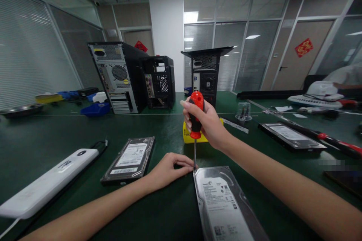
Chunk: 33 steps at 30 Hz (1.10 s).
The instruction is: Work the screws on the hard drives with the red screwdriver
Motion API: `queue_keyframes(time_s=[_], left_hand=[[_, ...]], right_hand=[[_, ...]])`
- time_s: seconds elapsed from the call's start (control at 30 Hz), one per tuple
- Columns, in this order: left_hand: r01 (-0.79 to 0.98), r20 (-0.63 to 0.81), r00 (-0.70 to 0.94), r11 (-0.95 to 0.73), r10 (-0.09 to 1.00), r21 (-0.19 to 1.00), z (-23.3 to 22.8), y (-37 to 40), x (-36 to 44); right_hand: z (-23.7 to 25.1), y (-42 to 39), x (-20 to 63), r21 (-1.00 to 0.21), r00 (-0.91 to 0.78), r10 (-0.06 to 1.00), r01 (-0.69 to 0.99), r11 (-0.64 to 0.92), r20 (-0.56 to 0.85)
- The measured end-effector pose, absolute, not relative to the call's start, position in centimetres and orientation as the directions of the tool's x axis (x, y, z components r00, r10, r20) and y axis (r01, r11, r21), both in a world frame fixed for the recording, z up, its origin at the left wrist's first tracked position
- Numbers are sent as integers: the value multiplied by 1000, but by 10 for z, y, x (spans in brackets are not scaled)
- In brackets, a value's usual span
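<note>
My right hand (207, 120) is closed around the red and black handle of a screwdriver (195, 133), held upright. Its shaft points straight down, and the tip meets the far left corner of a silver hard drive (223, 203) lying label up on the table in front of me. My left hand (169, 169) rests on the table with thumb and fingers drawn together at that same corner, touching or nearly touching the shaft's lower end. What lies between those fingertips is hidden. Behind the screwdriver stands a yellow box-like object (186, 135), partly covered by my right hand.
A second hard drive (130, 160) and a white power strip (51, 182) lie left. Another drive (291, 135) lies right, near a red and black long-handled tool (336, 141). Computer cases (132, 75) stand behind, with a blue tray (95, 109) and a clear cup (243, 111).
</note>
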<state>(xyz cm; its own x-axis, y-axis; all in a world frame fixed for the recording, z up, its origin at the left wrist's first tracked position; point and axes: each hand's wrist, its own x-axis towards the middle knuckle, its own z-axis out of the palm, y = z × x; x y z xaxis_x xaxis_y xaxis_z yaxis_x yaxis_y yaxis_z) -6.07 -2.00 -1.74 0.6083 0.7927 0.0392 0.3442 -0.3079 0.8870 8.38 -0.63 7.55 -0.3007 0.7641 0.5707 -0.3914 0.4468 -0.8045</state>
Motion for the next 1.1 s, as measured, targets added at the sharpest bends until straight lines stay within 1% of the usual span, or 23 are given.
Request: queue_keyframes(time_s=[0.57, 0.77, 0.9, 1.1], left_hand=[[328, 52, 620, -319, 783, 889, -18, -20, -61], [314, 61, 620, -319, 782, 894, -20, -19, -63], [319, 54, 619, -313, 783, 895, -22, -18, -63], [300, 62, 621, -310, 781, 902, -25, -17, -63]], right_hand=[[76, -10, 83, -806, -292, 768, -381, 453, 570], [76, -10, 80, -816, -200, 829, -397, 419, 523], [75, -8, 81, -812, -147, 850, -416, 410, 505], [75, -5, 82, -807, -159, 870, -478, 347, 467]])
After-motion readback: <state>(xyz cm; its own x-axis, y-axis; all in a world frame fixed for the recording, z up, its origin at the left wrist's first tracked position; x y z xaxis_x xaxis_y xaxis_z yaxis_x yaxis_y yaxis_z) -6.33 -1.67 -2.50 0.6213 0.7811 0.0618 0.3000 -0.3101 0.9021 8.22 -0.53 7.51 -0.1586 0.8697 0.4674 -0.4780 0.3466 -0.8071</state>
